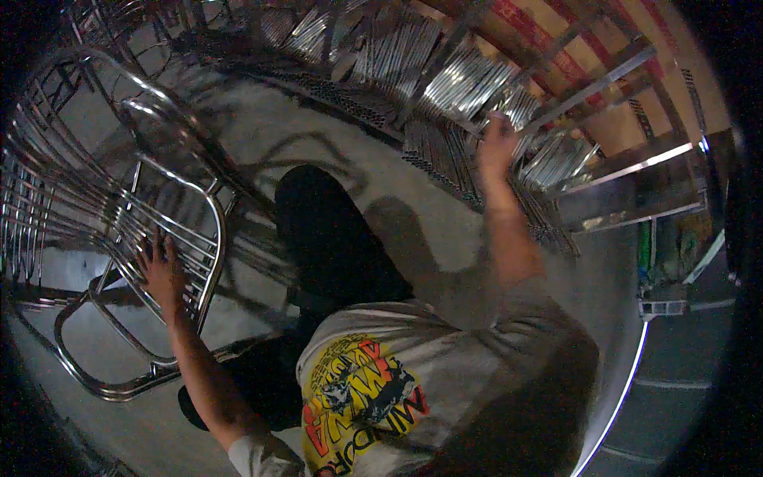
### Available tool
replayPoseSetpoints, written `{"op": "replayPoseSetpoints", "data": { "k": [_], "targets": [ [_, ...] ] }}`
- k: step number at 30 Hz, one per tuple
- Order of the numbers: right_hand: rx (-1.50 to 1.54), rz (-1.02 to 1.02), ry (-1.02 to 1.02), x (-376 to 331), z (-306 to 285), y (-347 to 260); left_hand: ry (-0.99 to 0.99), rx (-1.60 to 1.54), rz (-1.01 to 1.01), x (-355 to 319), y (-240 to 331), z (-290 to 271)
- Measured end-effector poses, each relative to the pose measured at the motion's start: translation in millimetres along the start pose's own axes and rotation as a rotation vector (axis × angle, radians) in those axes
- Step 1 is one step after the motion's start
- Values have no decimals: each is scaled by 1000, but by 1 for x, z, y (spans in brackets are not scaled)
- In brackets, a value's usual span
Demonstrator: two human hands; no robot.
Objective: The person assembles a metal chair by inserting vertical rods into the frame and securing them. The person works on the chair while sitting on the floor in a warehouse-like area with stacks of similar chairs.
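My left hand [164, 274] lies with its fingers spread over the thin bars of a shiny metal chair frame [216, 238] on the left. The frame has a curved tube outline and rests tilted on the floor. Out to the far right, my right hand [497, 143] reaches to the stacked metal tubes [469, 86]. Its fingertips are dim and blurred beside the stack, so I cannot see whether they hold a tube.
More chair frames [28, 203] crowd the left side. Bundles of thin tubes [441, 155] line the floor along a metal rack [596, 86]. Cardboard with red stripes [548, 48] stands behind it. At the right is a bright metal beam [628, 171].
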State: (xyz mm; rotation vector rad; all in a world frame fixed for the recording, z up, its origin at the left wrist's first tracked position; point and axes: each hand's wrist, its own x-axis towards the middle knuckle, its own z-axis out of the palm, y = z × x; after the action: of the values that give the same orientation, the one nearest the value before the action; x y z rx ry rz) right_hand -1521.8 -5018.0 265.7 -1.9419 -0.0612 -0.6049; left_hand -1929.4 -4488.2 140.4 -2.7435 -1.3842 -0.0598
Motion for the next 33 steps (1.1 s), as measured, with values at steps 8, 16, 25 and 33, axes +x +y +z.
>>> {"op": "replayPoseSetpoints", "data": {
  "k": [8, 16, 25, 33],
  "targets": [
    [-1463, 312, -759, 19, -169, 248, 46, 68, 109, 6, -15, 10],
    [-1382, 130, -801, 49, -174, 294, 20, -161, 104, 11, -14, -1],
    [-827, 411, -244, 1, -158, 290, 112, -73, 159, 15, -24, 29],
    [-572, 3, 487, 32, -167, 170, 126, -281, -9, -4, 15, -15]
  ]
}}
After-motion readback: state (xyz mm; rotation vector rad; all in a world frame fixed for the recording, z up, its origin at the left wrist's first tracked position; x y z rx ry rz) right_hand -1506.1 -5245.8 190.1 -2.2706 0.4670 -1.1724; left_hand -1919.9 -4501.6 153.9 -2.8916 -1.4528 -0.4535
